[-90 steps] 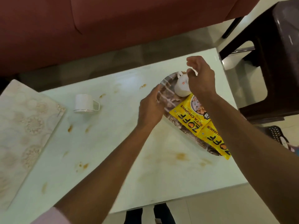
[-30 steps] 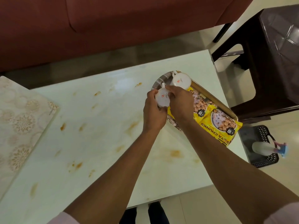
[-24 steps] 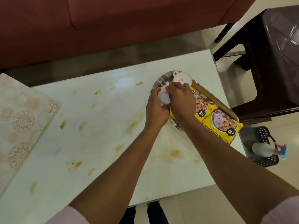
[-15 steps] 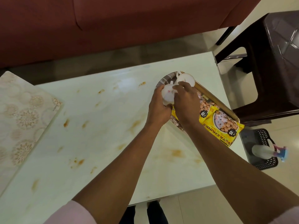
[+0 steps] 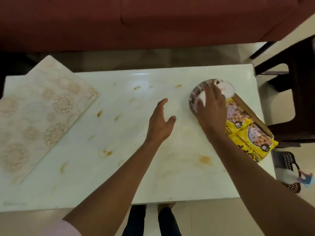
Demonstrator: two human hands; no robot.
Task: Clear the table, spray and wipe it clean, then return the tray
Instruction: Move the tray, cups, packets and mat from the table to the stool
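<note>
Left hand [image 5: 161, 124] hovers flat with fingers relaxed and thumb spread, while the right hand [image 5: 211, 109] reaches forward, palm down, fingers extended.

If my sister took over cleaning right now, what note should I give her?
Left hand: open, holding nothing, over the stained table.
Right hand: fingers spread over a white cup on the tray; whether it grips the cup is hard to tell.
On the tray: a second white cup and yellow snack packets. The tray sits at the table's right end.
Patterned mat lies on the left end.
Spray bottle is in the black basket on the floor, right.
Done: cups and packets gathered on the tray.
Left: remove tray and mat, spray, wipe stains, return tray.
</note>
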